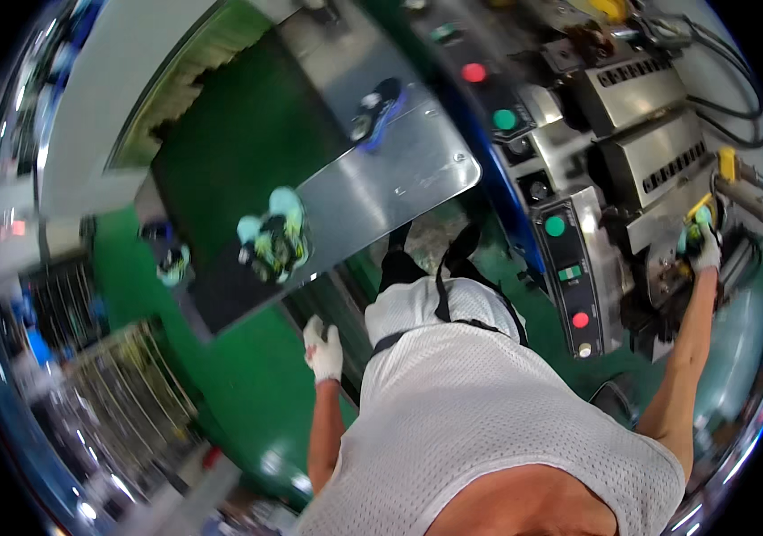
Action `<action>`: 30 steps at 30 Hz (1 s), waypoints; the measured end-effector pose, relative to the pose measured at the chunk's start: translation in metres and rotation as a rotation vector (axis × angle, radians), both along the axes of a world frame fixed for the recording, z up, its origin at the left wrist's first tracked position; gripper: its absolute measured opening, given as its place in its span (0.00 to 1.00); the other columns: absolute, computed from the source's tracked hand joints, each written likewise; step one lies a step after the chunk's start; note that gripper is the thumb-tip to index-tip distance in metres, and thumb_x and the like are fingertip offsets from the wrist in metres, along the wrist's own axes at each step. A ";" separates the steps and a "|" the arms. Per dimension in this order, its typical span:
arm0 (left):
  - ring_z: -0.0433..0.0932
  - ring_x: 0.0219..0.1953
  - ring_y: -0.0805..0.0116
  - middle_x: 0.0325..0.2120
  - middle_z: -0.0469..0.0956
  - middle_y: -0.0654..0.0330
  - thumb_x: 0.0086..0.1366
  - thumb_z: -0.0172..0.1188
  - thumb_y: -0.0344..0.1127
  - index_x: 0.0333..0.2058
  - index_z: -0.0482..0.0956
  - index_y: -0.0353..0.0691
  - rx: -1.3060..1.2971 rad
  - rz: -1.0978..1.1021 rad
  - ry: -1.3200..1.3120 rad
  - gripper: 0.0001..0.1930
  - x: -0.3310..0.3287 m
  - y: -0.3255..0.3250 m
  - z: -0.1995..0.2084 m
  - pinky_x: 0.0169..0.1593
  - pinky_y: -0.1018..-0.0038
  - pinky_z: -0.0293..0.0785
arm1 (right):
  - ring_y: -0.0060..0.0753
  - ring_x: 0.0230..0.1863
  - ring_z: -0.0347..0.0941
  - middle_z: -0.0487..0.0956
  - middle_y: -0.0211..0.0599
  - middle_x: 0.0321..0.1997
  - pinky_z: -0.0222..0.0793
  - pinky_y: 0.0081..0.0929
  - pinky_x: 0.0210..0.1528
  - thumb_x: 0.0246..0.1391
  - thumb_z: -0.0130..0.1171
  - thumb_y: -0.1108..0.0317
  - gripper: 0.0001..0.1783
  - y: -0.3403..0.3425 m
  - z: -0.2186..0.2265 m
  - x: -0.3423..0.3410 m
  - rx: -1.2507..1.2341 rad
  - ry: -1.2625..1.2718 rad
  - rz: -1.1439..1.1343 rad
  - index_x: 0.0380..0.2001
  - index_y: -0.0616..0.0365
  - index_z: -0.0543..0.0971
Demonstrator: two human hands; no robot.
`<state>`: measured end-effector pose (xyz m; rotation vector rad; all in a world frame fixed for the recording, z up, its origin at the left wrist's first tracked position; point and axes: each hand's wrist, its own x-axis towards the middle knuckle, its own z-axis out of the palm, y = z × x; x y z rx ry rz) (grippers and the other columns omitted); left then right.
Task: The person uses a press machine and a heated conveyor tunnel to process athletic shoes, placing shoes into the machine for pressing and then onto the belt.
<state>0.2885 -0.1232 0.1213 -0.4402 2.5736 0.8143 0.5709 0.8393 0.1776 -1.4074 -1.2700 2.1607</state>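
Observation:
My right hand (706, 250), in a white glove, reaches far out to the right into the machine. Its fingers are closed on a small teal and yellow-green piece that looks like a shoe upper (691, 236), partly hidden by the glove and the machine parts. My left hand (322, 349), also gloved in white, hangs beside my hip near the metal table's edge. Its fingers are stretched out and nothing is in them. On the table's near side stand teal and yellow-green shoe pieces (278, 234), bunched together and slightly blurred.
The steel table (399, 174) runs ahead of me, with a dark blue-lit shoe-like piece (376, 112) on it. Another teal piece (172, 266) sits farther left. The machine's panel (569, 272) carries red and green buttons. Wire racks (136, 375) stand at left.

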 end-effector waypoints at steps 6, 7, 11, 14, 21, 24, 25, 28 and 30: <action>0.80 0.58 0.52 0.57 0.77 0.42 0.69 0.61 0.31 0.63 0.70 0.30 0.062 0.198 0.244 0.25 -0.054 -0.063 -0.046 0.62 0.61 0.75 | 0.33 0.44 0.81 0.84 0.33 0.48 0.78 0.33 0.46 0.67 0.62 0.61 0.16 -0.031 0.065 0.020 0.277 -0.051 -0.322 0.55 0.50 0.79; 0.80 0.57 0.52 0.57 0.78 0.42 0.70 0.61 0.30 0.63 0.70 0.30 0.074 0.208 0.250 0.25 -0.068 -0.061 -0.033 0.62 0.62 0.76 | 0.34 0.49 0.80 0.83 0.33 0.53 0.76 0.33 0.51 0.66 0.63 0.61 0.18 -0.061 0.074 0.013 0.270 0.010 -0.436 0.57 0.51 0.80; 0.79 0.59 0.56 0.57 0.78 0.45 0.71 0.60 0.28 0.62 0.70 0.29 0.152 0.208 0.297 0.23 -0.122 -0.076 -0.023 0.64 0.64 0.73 | 0.40 0.56 0.79 0.78 0.37 0.63 0.74 0.33 0.54 0.59 0.69 0.55 0.27 -0.292 0.161 -0.105 0.536 -0.304 -0.562 0.59 0.53 0.80; 0.77 0.60 0.55 0.59 0.75 0.44 0.68 0.64 0.29 0.64 0.68 0.29 0.217 0.185 0.344 0.28 -0.177 -0.087 -0.025 0.64 0.63 0.74 | 0.36 0.61 0.75 0.77 0.39 0.63 0.75 0.37 0.60 0.70 0.57 0.60 0.26 -0.399 0.144 -0.142 0.383 -0.182 -0.313 0.66 0.59 0.74; 0.78 0.56 0.51 0.53 0.79 0.52 0.62 0.68 0.30 0.48 0.84 0.40 0.033 -0.628 0.442 0.14 -0.264 -0.116 -0.056 0.59 0.60 0.75 | 0.25 0.40 0.81 0.85 0.32 0.44 0.76 0.30 0.45 0.57 0.69 0.65 0.18 -0.628 0.024 -0.362 0.080 -0.207 0.296 0.49 0.59 0.83; 0.82 0.49 0.49 0.48 0.81 0.49 0.65 0.64 0.30 0.43 0.85 0.37 0.190 -0.764 0.380 0.09 -0.291 -0.146 -0.064 0.54 0.61 0.78 | 0.30 0.43 0.81 0.86 0.40 0.45 0.78 0.32 0.48 0.49 0.74 0.52 0.33 -0.693 -0.007 -0.444 0.355 -0.558 0.662 0.54 0.62 0.79; 0.83 0.46 0.49 0.45 0.82 0.49 0.68 0.62 0.31 0.44 0.85 0.37 0.243 -0.522 0.234 0.09 -0.295 -0.147 -0.063 0.50 0.61 0.79 | 0.39 0.44 0.83 0.86 0.46 0.46 0.78 0.36 0.50 0.51 0.72 0.49 0.37 -0.711 -0.062 -0.442 0.525 -0.314 0.527 0.58 0.61 0.76; 0.84 0.44 0.51 0.42 0.83 0.49 0.71 0.58 0.31 0.46 0.83 0.39 0.000 -0.804 0.318 0.09 -0.305 -0.177 -0.087 0.48 0.60 0.79 | 0.55 0.56 0.80 0.83 0.53 0.53 0.65 0.56 0.62 0.51 0.68 0.49 0.43 -0.760 -0.145 -0.472 0.742 -0.511 0.606 0.65 0.58 0.67; 0.83 0.46 0.51 0.44 0.83 0.49 0.71 0.57 0.31 0.47 0.83 0.39 0.068 -0.709 0.385 0.10 -0.301 -0.157 -0.062 0.50 0.61 0.79 | 0.56 0.63 0.75 0.80 0.49 0.58 0.57 0.58 0.66 0.51 0.67 0.48 0.44 -0.771 -0.171 -0.475 0.792 -0.512 0.688 0.67 0.58 0.66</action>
